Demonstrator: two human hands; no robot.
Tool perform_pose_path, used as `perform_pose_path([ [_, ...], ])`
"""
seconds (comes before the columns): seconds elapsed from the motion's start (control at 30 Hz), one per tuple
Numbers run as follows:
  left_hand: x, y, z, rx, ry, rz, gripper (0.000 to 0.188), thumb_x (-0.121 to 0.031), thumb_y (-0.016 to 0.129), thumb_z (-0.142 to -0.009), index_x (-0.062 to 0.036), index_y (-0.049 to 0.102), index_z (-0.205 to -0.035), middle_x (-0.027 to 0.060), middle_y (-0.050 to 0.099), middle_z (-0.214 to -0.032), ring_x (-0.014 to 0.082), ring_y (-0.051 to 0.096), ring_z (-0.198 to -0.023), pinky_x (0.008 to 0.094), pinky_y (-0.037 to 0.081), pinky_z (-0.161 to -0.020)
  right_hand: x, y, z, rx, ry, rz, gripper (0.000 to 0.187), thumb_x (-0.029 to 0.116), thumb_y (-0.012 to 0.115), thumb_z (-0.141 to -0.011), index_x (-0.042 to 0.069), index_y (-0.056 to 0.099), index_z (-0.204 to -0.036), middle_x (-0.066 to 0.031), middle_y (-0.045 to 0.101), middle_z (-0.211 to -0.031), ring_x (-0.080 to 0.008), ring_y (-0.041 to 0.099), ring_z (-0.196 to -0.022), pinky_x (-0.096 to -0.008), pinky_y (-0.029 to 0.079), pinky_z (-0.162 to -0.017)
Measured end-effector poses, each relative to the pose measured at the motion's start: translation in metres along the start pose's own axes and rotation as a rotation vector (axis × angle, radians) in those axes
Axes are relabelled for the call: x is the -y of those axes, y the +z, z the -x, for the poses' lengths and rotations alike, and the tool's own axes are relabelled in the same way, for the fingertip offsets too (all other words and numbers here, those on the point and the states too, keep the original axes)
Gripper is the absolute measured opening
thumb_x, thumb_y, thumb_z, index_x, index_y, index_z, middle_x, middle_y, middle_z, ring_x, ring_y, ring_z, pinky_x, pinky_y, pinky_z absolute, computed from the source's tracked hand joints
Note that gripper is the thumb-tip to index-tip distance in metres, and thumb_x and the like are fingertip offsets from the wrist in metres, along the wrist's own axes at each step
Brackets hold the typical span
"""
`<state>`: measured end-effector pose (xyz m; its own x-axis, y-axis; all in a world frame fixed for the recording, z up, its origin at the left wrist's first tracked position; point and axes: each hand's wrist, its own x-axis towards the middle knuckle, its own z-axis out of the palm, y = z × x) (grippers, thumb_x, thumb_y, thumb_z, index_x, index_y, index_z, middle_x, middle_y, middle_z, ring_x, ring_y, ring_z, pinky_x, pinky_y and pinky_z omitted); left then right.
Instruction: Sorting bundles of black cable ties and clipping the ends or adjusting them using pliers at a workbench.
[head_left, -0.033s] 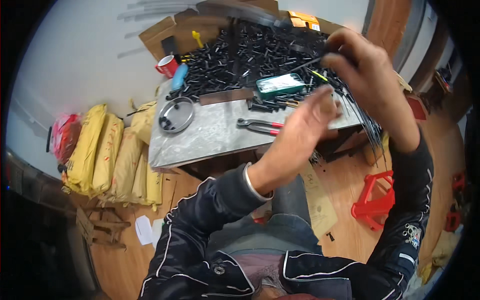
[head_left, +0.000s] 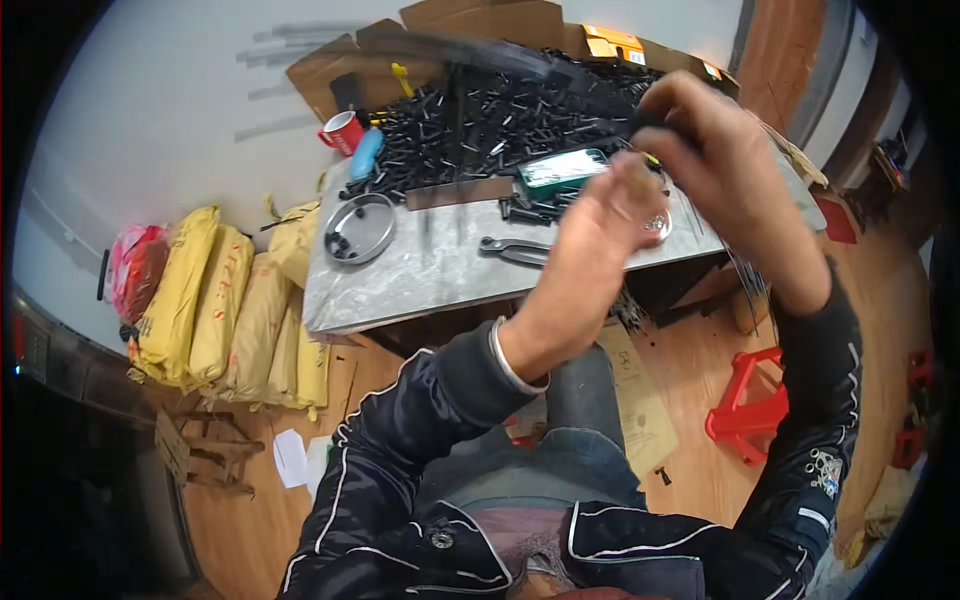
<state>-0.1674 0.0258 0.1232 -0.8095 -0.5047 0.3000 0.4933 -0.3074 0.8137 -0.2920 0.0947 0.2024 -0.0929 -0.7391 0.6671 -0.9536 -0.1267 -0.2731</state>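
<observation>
Raised over the right side of the table, my right hand (head_left: 705, 130) is closed with its fingers curled round a bundle of long thin dark strips (head_left: 430, 45). The strips smear with motion and stretch to the upper left. My left hand (head_left: 600, 225) is held just below and left of it, its fingers blurred; what it may hold does not show. Beneath, black bolt-like pieces (head_left: 480, 110) are heaped across the back of the grey table (head_left: 420, 270). Beside the left hand lie a teal box (head_left: 545, 185) of shiny thin pieces and pincers (head_left: 512, 248), whose handles the hand covers.
A round metal dish (head_left: 360, 228) holds a few black pieces. A red mug (head_left: 343, 132) and a blue object (head_left: 364, 155) stand at the left. Yellow sacks (head_left: 180, 300) lean on the wall. A red stool (head_left: 745, 405) is on the floor at right.
My left hand has shifted slightly up and left, now covering the pincers' red handles. My right hand has moved slightly left and down. The table sits slightly lower in view.
</observation>
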Motion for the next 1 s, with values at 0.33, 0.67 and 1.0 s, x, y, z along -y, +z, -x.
perform_pose_path([
  [0.33,-0.117,-0.077,-0.043,-0.284,0.381,-0.27,0.033,-0.036,0.049,-0.099,-0.0032,0.052,-0.095,0.002,0.049,-0.07,0.0131,0.049,-0.059,0.0284,0.041,-0.051,0.047,0.158,0.017,0.35,0.376,-1.089,0.018,0.02,0.052,-0.097,0.005,0.053,-0.087,0.0039,0.045,-0.061,-0.0045,0.041,-0.049,-0.0213,0.032,-0.042],
  [0.67,-0.155,-0.112,-0.053,-0.447,0.465,-0.668,0.029,-0.027,0.048,-0.097,-0.0025,0.056,-0.083,0.003,0.055,-0.063,0.0138,0.055,-0.051,0.0285,0.045,-0.048,0.052,0.253,-0.067,0.045,0.207,-0.953,0.021,0.02,0.053,-0.092,0.0,0.057,-0.085,-0.0047,0.055,-0.064,-0.0135,0.052,-0.058,-0.0314,0.043,-0.055],
  [1.0,-0.126,-0.179,-0.053,-0.497,0.286,-0.367,0.03,-0.025,0.049,-0.099,0.0048,0.051,-0.102,0.0159,0.062,-0.093,0.0255,0.067,-0.077,0.0361,0.059,-0.065,0.064,0.236,-0.048,0.417,0.484,-1.332,0.023,0.021,0.058,-0.092,0.002,0.051,-0.081,-0.0022,0.052,-0.061,-0.0111,0.05,-0.046,-0.0269,0.042,-0.041],
])
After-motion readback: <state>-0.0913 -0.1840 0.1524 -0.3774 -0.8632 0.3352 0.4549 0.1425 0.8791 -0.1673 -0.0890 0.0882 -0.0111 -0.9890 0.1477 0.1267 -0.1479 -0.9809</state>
